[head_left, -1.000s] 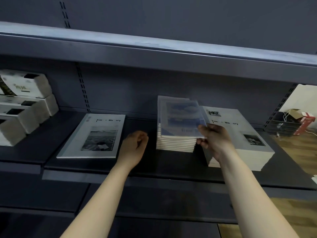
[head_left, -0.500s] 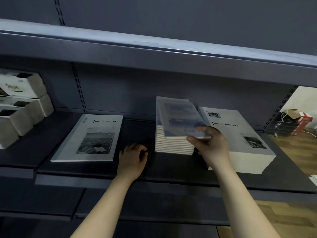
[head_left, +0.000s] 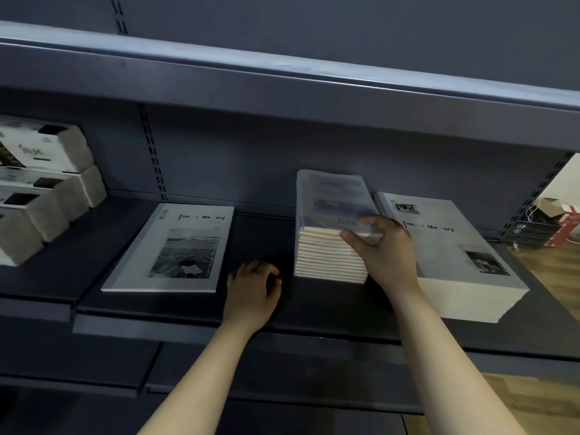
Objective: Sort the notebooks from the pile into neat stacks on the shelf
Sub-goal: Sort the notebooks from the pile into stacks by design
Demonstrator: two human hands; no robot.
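A stack of several small blue-covered notebooks [head_left: 329, 255] stands in the middle of the dark shelf [head_left: 175, 306]. My right hand [head_left: 381, 251] grips the front right corner of the top blue notebook [head_left: 337, 199], thumb under its edge, fingers on the cover. My left hand [head_left: 254, 285] rests on the bare shelf left of the stack, fingers curled, holding nothing. A thick stack of large grey "Time Memory" notebooks [head_left: 452, 255] sits to the right, touching my right hand. A single large grey notebook [head_left: 175, 249] lies flat at the left.
White boxes [head_left: 40, 183] are piled at the far left of the shelf. The upper shelf [head_left: 282, 80] overhangs the work area. Beyond the shelf's right end are a wooden floor [head_left: 552, 268] and red-and-white boxes [head_left: 561, 221]. A lower shelf [head_left: 282, 365] juts out below.
My right hand has lowered the top blue notebook flat onto the small stack. My left hand dropped from a hover onto the shelf surface.
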